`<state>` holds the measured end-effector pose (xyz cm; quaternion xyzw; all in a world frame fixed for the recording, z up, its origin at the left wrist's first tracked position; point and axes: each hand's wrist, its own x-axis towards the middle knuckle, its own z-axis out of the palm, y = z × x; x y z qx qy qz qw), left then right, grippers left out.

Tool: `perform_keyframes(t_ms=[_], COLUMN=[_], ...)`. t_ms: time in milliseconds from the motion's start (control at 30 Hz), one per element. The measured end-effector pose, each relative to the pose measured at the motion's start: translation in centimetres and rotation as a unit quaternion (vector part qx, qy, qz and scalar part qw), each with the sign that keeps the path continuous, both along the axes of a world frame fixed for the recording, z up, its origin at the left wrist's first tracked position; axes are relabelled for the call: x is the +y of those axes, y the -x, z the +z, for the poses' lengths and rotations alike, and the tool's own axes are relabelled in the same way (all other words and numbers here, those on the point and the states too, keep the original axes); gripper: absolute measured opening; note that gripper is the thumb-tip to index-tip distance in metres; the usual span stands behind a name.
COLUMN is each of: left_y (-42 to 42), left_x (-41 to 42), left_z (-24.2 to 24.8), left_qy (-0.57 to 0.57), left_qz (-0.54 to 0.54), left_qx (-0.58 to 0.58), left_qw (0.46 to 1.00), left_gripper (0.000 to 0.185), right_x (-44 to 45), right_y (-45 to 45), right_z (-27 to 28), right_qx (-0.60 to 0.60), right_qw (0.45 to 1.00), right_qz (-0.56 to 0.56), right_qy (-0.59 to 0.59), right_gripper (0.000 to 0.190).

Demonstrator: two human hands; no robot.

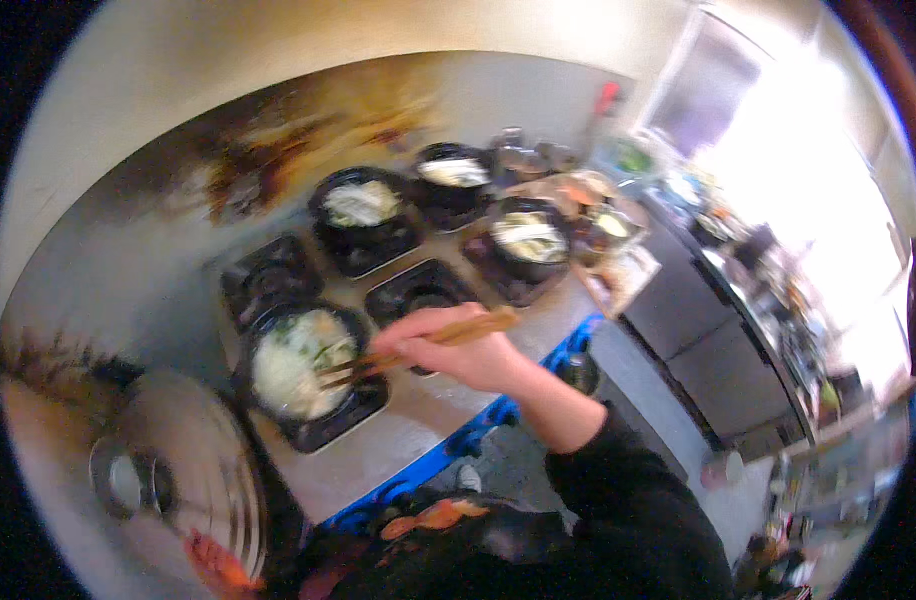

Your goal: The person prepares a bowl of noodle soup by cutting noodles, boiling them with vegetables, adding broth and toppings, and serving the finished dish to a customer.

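Observation:
My right hand (458, 349) holds wooden chopsticks (473, 328), their tips in the food of a black pot (360, 322) at the front left of the stove. This pot holds pale, whitish food (293, 367) with green bits. My left hand (217, 562), blurred at the lower left, is by the rim of a large round metal lid or pan (195, 442); whether it grips anything cannot be told. Farther back on the burners stand a black pot (360, 196) at the left, another (452, 172) behind, and a third (530, 236) at the right, all with whitish food.
Two burners (270, 274) (420, 289) without pots lie among the pots. Jars (521, 154) and bowls (611, 225) crowd the stove's right end. A blue patterned strip (458, 442) runs along its front edge. Beyond are dark cabinets (698, 330) under a cluttered counter (773, 292).

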<state>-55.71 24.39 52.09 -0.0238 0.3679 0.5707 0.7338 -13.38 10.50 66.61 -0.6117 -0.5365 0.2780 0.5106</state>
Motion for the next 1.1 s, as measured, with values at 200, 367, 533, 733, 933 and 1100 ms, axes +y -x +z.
perform_keyframes(t_ms=[200,367,533,733,933,1100], left_y=[-7.2,-9.6,-10.1,-10.2,-10.3,-11.6], left_x=[0.4,0.4,0.2,0.0,-0.2,-0.2], left_z=[2.0,2.3,2.6,2.7,2.9,2.9], left_qy=[-0.057,-0.069,-0.075,-0.075,-0.080,-0.085], left_qz=[-0.158,-0.211,-0.232,-0.247,-0.264,-0.293], left_qx=[0.051,0.062,0.064,0.063,0.068,0.063], left_qw=[0.984,0.973,0.968,0.964,0.959,0.950], left_gripper=[0.026,0.025,0.025,0.025,0.026,0.026], right_x=[-1.0,-2.2,-3.1,-2.4,-1.9,-1.8], right_y=[0.4,0.2,-0.4,0.1,0.5,0.7], right_z=[-0.9,-0.5,-1.3,-3.1,-3.5,-4.1], right_qx=[0.064,0.063,0.092,0.114,0.105,0.140], right_qw=[0.996,0.995,0.993,0.988,0.990,0.984], right_qz=[0.016,-0.019,-0.044,-0.044,-0.023,-0.008], right_qy=[-0.053,-0.072,-0.067,-0.098,-0.092,-0.107], right_gripper=[0.017,0.016,0.016,0.016,0.017,0.016])
